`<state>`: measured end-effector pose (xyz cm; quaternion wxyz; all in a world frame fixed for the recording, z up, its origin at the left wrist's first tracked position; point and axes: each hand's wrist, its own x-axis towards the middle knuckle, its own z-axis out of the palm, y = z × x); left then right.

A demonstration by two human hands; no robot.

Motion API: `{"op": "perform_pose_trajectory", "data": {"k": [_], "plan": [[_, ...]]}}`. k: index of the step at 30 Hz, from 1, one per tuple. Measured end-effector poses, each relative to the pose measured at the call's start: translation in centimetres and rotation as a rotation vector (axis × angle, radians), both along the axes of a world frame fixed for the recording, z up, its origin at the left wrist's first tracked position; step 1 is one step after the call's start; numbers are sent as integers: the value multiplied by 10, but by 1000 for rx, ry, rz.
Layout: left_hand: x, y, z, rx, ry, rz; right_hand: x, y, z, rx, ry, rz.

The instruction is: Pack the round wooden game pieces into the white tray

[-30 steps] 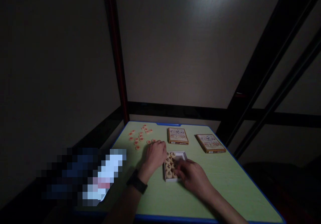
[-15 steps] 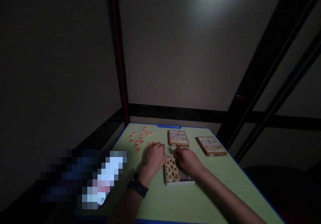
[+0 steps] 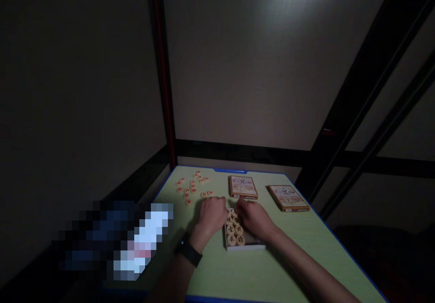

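The shallow white tray sits on the green surface, between the two hands and nearest the wearer's side. Inside it, black-character xiangqi pieces lie face up in two columns along the left wall, rows packed edge to edge. The tray floor to the right of these columns is in shadow.

Left hand: positioned at the far left corner of the tray, back of the hand upward, fingers bent downward. The fingertips are concealed; whether they grip the tray wall or a piece cannot be determined. A black wristwatch is fitted to the left wrist.

Right hand: positioned over the far right part of the tray, fingers curled in toward the palm, leaving little opening. The fingertips are hidden and it cannot be determined whether a piece is held.

Red-character xiangqi pieces are scattered on the left far area of the surface; two lie just beyond the left hand. One chess box lies flat behind the tray, printed face up. A second chess box lies flat farther right, near the blue rim.
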<state>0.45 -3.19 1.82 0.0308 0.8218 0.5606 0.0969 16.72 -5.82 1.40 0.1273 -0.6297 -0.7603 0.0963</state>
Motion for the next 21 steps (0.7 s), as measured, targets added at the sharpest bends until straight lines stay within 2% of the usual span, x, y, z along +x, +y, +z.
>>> {"op": "perform_pose_trajectory", "data": {"k": [10,21], "plan": [[0,0,-1,-7,31,-26,0,-12,-1,-25,-40,18],[0,-2,2,-36,9,-39,-2,-13,1,-59,4,20]]}}
